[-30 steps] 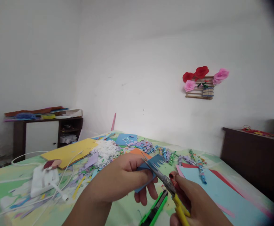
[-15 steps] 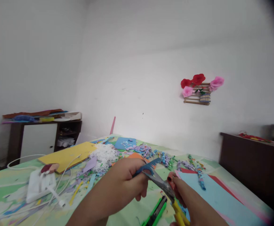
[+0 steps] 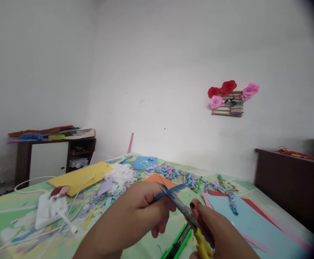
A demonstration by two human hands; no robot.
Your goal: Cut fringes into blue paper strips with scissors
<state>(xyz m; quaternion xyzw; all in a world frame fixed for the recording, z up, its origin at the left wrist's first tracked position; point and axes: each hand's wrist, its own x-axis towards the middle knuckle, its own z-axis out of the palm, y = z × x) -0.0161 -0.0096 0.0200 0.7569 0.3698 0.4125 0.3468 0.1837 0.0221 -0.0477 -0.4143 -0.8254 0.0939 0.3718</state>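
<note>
My left hand (image 3: 146, 207) is closed around a small piece of blue paper (image 3: 177, 188), whose fringed edge sticks out past the fingers. Scissors with yellow handles (image 3: 184, 209) are in my right hand (image 3: 218, 228), their blades parted and pointing up-left at the blue paper. Between the thumb and fingers of that same hand sits a rolled piece of reddish paper (image 3: 194, 205). Below the hands a green and black box cutter (image 3: 177, 244) lies on the table.
White shredded paper (image 3: 122, 178), coloured scraps and a yellow sheet (image 3: 78, 177) lie left. Curled paper pieces (image 3: 190, 180) are at the back. Light blue sheets (image 3: 256, 217) lie right. A white power strip (image 3: 47, 212) with cables stands at the left front.
The scissor blades have opened wider at the blue paper, and their tips now show apart. My left hand has shifted slightly. The view has turned a little to the left.
</note>
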